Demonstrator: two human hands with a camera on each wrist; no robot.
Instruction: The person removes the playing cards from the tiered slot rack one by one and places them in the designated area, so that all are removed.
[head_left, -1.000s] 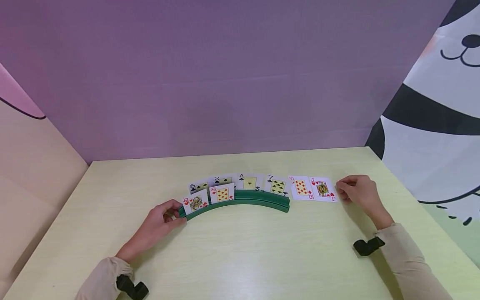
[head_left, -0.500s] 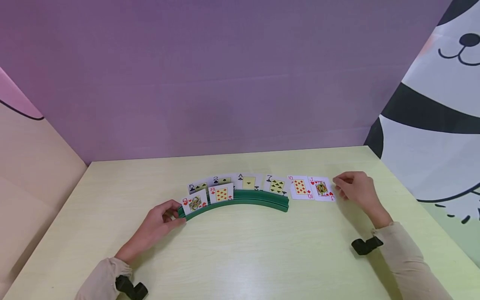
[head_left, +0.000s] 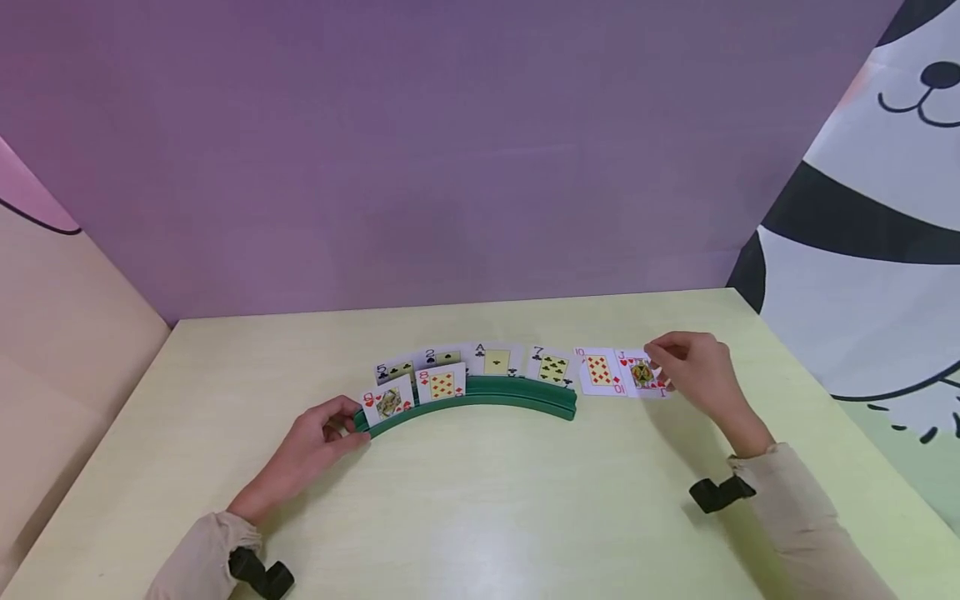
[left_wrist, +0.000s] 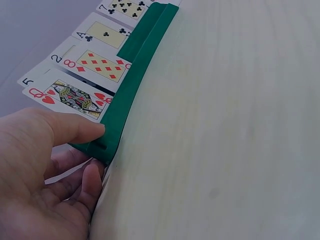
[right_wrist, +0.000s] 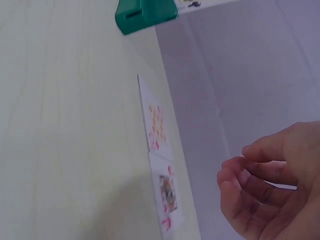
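As the green rack (head_left: 498,392) arcs crosswise, left hand (head_left: 317,435) pinches it; right hand (head_left: 696,371), loosely curled, holds nothing.

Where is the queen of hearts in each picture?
Head view: the queen of hearts stands left of centre, at the left end of the green card holder, beside the left hand.
Left wrist view: left of the middle, just above the hand.
Right wrist view: not in it.
Shared landmark: the green card holder; the right wrist view shows just one end, at the top.
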